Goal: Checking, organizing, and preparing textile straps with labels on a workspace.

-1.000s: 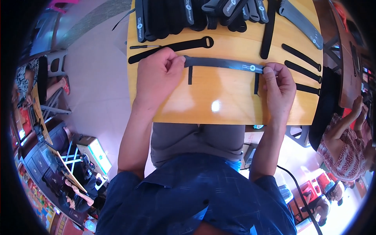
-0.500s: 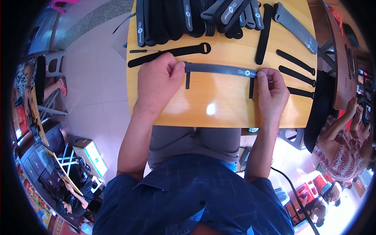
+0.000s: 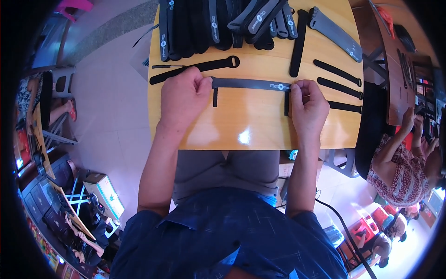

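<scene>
A grey strap [image 3: 246, 84] with a pale printed mark is stretched level between my two hands over the wooden table. Its left end is pinched in my left hand [image 3: 183, 97], fingers curled closed. My right hand [image 3: 308, 109] grips the other end between thumb and fingers. Below the strap, two short dark strips [image 3: 215, 97] lie on the tabletop, one near each hand. Just beyond my left hand lie a long black strap [image 3: 204, 67] with a looped end and a thin dark rod [image 3: 160, 66] with a metal shaft. My fingers hide the strap's ends.
A dense heap of black and grey straps [image 3: 200, 28] covers the table's far side. Several small black looped straps [image 3: 338, 88] lie right, near a fanned grey bundle [image 3: 335, 35] and a long black strip [image 3: 298, 44]. People sit at tables on both sides.
The table and its contents sit slightly further left in view. Both hands keep their hold on the grey strap, with its posture nearly the same.
</scene>
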